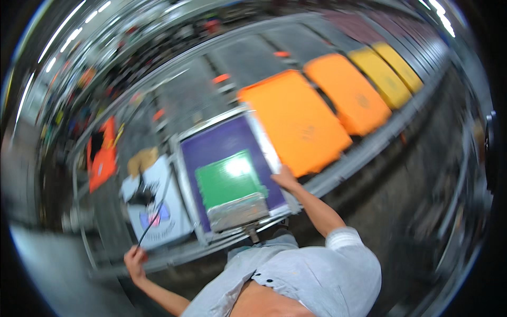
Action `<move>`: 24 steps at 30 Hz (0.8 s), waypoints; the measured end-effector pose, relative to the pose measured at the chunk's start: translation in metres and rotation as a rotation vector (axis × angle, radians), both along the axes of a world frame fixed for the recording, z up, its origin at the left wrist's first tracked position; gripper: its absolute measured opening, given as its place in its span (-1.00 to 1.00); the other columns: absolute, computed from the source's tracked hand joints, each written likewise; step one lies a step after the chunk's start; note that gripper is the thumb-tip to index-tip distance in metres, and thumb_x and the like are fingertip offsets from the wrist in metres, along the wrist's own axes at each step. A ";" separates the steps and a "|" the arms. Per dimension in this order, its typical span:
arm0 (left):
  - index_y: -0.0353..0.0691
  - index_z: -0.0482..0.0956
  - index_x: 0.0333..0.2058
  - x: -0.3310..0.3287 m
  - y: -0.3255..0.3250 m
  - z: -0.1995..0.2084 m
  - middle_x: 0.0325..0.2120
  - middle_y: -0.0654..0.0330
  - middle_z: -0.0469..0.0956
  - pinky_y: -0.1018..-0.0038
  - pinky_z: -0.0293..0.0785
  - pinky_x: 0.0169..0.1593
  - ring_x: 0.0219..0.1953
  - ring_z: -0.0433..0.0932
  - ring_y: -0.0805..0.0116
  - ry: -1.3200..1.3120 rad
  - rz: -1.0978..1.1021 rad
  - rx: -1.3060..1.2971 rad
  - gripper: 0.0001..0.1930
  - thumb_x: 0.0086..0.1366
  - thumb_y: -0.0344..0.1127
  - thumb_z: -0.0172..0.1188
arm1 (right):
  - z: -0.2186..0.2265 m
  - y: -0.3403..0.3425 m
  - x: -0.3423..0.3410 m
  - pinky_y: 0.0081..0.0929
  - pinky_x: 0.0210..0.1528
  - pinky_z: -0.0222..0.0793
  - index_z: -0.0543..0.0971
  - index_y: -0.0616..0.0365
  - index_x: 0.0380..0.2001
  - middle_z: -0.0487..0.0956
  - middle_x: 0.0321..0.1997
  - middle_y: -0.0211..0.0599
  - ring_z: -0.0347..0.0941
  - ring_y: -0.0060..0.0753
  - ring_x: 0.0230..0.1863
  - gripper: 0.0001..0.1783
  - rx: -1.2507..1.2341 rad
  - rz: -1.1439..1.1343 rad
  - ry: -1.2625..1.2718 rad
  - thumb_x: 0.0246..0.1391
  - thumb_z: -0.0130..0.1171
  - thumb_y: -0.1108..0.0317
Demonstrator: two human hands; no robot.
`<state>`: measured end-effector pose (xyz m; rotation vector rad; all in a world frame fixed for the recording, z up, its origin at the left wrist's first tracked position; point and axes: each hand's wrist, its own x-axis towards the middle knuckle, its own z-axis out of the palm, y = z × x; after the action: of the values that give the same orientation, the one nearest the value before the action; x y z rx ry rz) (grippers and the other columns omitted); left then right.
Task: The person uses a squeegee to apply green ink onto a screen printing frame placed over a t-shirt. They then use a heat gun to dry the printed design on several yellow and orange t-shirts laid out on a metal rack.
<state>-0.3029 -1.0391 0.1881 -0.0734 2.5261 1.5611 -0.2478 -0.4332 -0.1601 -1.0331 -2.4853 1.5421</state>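
Note:
A screen-printing frame with a pale rim and purple mesh lies on the long table before me. A green area and a scuffed silvery strip lie on the mesh. At the frame's right rim is my right hand, its fingers closed on the edge. My left hand, off the table's near edge, is closed around a thin dark cord or rod, which rises across a light-blue garment with a printed picture. On that garment sits a blurred black object that I cannot identify.
Two orange garments and two yellow ones lie flat on boards to the right. A brown piece and an orange-red item are at left. The metal table rail runs along the near side.

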 end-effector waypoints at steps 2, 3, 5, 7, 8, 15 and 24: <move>-0.37 0.68 -0.40 0.008 -0.002 -0.006 -0.60 0.29 0.54 0.52 0.38 -0.43 -0.53 0.50 0.53 -0.165 -0.044 -0.109 -0.83 0.22 -0.34 0.32 | 0.003 0.012 -0.002 0.00 0.05 0.49 0.56 0.45 -0.17 0.60 -0.11 0.28 0.55 0.27 -0.03 -0.40 0.137 0.120 -0.113 -0.19 0.42 0.15; -0.37 0.70 -0.36 0.007 -0.007 -0.002 -0.58 0.26 0.58 0.52 0.44 -0.37 -0.51 0.54 0.51 -0.300 -0.071 -0.079 -0.84 0.21 -0.36 0.34 | -0.007 0.016 0.005 0.05 0.13 0.42 0.55 0.45 -0.16 0.56 -0.09 0.32 0.49 0.33 0.02 -0.40 0.304 0.173 -0.133 -0.19 0.41 0.17; -0.37 0.71 -0.34 0.020 -0.050 -0.032 -0.54 0.24 0.62 0.52 0.48 -0.35 -0.51 0.55 0.50 -0.363 -0.033 -0.002 -0.84 0.20 -0.37 0.35 | 0.006 0.003 0.001 0.11 0.24 0.29 0.44 0.43 0.11 0.45 0.08 0.29 0.33 0.32 0.19 -0.24 0.563 0.076 -0.003 -0.10 0.41 0.16; -0.36 0.72 -0.32 0.025 -0.083 -0.058 -0.50 0.22 0.66 0.52 0.47 -0.33 -0.49 0.56 0.49 -0.498 -0.094 0.064 -0.84 0.16 -0.38 0.39 | 0.032 -0.014 -0.033 0.11 0.23 0.29 0.42 0.37 0.17 0.43 0.12 0.22 0.31 0.26 0.21 -0.25 0.620 -0.036 -0.077 0.01 0.40 0.13; -0.35 0.72 -0.32 0.031 -0.103 -0.074 -0.49 0.24 0.66 0.53 0.47 -0.30 -0.47 0.55 0.51 -0.607 -0.090 0.185 -0.83 0.13 -0.40 0.41 | 0.034 -0.021 -0.051 0.07 0.21 0.31 0.49 0.35 0.11 0.47 0.06 0.19 0.36 0.24 0.17 -0.36 0.649 -0.057 -0.001 0.07 0.37 0.14; -0.38 0.70 -0.34 0.088 -0.281 -0.103 -0.48 0.20 0.65 0.52 0.46 -0.28 -0.43 0.59 0.49 -0.866 0.011 0.326 -0.81 0.06 -0.44 0.45 | 0.154 -0.251 -0.283 -0.24 -0.01 0.48 0.64 0.26 -0.09 0.65 -0.16 -0.08 0.60 -0.12 -0.10 -0.70 0.460 0.321 0.506 0.14 0.30 0.34; -0.35 0.61 -0.48 0.066 -0.332 -0.112 -0.46 0.05 0.67 0.28 0.57 -0.23 -0.36 0.67 0.15 -0.295 0.247 0.576 -0.69 0.06 -0.22 0.51 | 0.095 -0.499 -0.473 0.07 0.35 0.18 0.51 -0.18 0.15 0.51 0.15 -0.29 0.37 -0.25 0.33 -0.49 1.000 1.655 0.500 0.09 0.16 0.39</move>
<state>-0.2370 -1.3709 0.0762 -0.5099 1.8244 2.1265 -0.7206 -0.9320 -0.0654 1.5682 -2.7835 0.0503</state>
